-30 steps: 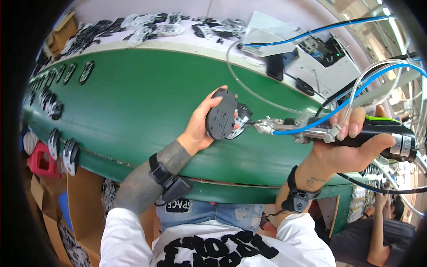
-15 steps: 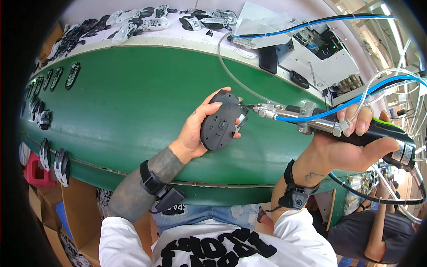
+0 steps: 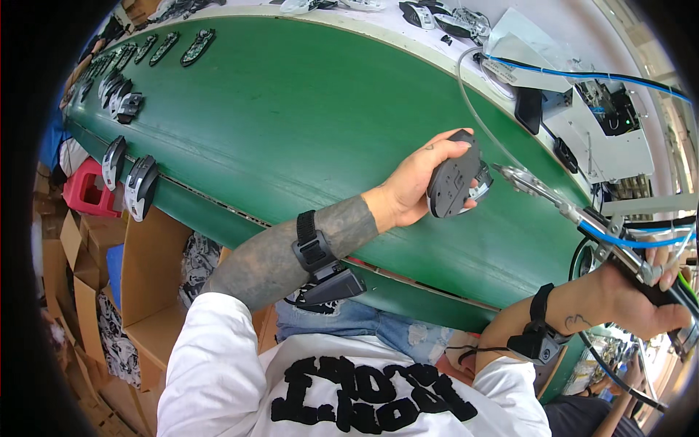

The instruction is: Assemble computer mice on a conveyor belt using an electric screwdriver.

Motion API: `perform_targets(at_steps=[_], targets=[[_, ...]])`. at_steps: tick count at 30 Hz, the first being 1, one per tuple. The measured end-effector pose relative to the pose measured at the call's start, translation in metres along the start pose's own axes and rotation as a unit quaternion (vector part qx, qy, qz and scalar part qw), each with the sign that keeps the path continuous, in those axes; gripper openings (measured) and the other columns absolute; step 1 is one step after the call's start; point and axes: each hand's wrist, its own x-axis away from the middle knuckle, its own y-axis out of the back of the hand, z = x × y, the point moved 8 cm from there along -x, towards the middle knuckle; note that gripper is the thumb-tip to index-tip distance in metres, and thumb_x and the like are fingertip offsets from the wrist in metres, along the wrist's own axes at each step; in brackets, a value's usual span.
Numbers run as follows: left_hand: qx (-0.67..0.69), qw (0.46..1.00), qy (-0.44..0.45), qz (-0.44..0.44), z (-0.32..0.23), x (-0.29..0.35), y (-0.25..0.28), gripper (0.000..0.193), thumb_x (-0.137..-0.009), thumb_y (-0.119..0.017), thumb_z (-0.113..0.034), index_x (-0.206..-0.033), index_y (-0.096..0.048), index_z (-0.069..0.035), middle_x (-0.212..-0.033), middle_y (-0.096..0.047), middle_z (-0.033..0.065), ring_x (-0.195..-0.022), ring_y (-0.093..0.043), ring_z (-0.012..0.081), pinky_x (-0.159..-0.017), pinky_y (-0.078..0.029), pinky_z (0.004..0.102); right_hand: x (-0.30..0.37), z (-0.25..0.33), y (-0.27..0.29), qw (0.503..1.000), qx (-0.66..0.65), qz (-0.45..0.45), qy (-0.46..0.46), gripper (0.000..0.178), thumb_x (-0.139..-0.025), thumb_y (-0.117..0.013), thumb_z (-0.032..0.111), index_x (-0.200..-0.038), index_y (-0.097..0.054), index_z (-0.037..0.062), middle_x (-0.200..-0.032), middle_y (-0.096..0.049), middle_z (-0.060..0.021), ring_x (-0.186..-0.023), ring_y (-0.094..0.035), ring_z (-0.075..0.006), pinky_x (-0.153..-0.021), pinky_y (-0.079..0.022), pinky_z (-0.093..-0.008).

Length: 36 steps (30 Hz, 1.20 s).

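My left hand (image 3: 416,178) grips a dark computer mouse (image 3: 453,178), its underside turned up toward me, above the green work surface. The thumb lies along its upper edge, and a grey and white side part shows at the right. In my right hand (image 3: 632,298) is a power screwdriver (image 3: 604,240) with a long metal nose, blue hose and black body. Its tip points left toward the mouse, a short gap apart from it. The fingers wrap round the tool's body near the right rim.
A green conveyor belt (image 3: 291,109) runs across, with mouse shells (image 3: 140,186) and several parts (image 3: 196,47) at its left. A white machine (image 3: 619,149) stands back right. Cardboard boxes (image 3: 154,269) and a red stool (image 3: 91,188) are lower left. Another person's arm (image 3: 619,397) shows lower right.
The screwdriver's tip has come away from the mouse, and my right hand has moved right and down. My left hand still holds the mouse, now tilted more. The whole view has shifted.
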Motion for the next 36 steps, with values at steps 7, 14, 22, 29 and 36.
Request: perform_targets(at_steps=[7,14,22,29,36], targets=[[0.031,0.998,0.031,0.044,0.006,0.009,-0.010,0.049,-0.088,-0.051,-0.026,-0.133,-0.035,-0.013,-0.114,-0.046,0.0129,-0.092,-0.056,0.0241,-0.071,-0.055,0.0421,0.014,-0.013,-0.008,0.998,-0.002,0.010,-0.059,0.049,-0.074,-0.066,0.053,-0.071,-0.044,0.0092,-0.064,-0.044,0.0023,-0.060,-0.044,-0.0107,-0.058,-0.038,-0.0248],[0.010,0.996,0.053,0.066,0.013,0.005,-0.019,0.053,-0.090,-0.046,-0.026,-0.137,-0.028,-0.011,-0.119,-0.046,0.0147,-0.092,-0.057,0.0245,-0.075,-0.054,0.0424,0.017,-0.023,-0.019,0.994,-0.033,0.022,-0.099,0.050,-0.074,-0.064,0.058,-0.077,-0.047,0.0108,-0.064,-0.045,0.0043,-0.058,-0.042,-0.0087,-0.056,-0.037,-0.0230],[0.005,0.996,0.060,0.068,0.013,0.009,-0.021,0.052,-0.090,-0.047,-0.026,-0.137,-0.030,-0.012,-0.120,-0.046,0.0134,-0.093,-0.056,0.0241,-0.075,-0.054,0.0420,0.013,-0.015,-0.011,0.998,0.038,0.013,-0.056,0.050,-0.073,-0.065,0.058,-0.073,-0.046,0.0118,-0.062,-0.044,0.0045,-0.057,-0.042,-0.0090,-0.056,-0.037,-0.0220],[-0.027,0.997,0.035,0.066,0.007,0.006,-0.019,0.053,-0.088,-0.049,-0.026,-0.136,-0.032,-0.012,-0.115,-0.047,0.0121,-0.090,-0.056,0.0223,-0.073,-0.055,0.0397,0.016,-0.012,-0.020,0.998,0.009,0.060,-0.016,0.051,-0.085,-0.042,0.064,-0.095,-0.053,0.0158,-0.070,-0.049,0.0000,-0.054,-0.045,-0.0095,-0.053,-0.040,-0.0248],[0.007,0.991,-0.115,-0.073,-0.046,-0.006,0.023,0.050,-0.085,-0.053,-0.029,-0.130,-0.038,-0.011,-0.108,-0.050,0.0083,-0.083,-0.057,0.0218,-0.071,-0.054,0.0419,0.023,-0.004,-0.022,0.991,-0.105,0.013,-0.084,0.045,-0.072,-0.072,0.044,-0.067,-0.042,0.0103,-0.062,-0.041,0.0023,-0.055,-0.044,-0.0100,-0.058,-0.038,-0.0237]])
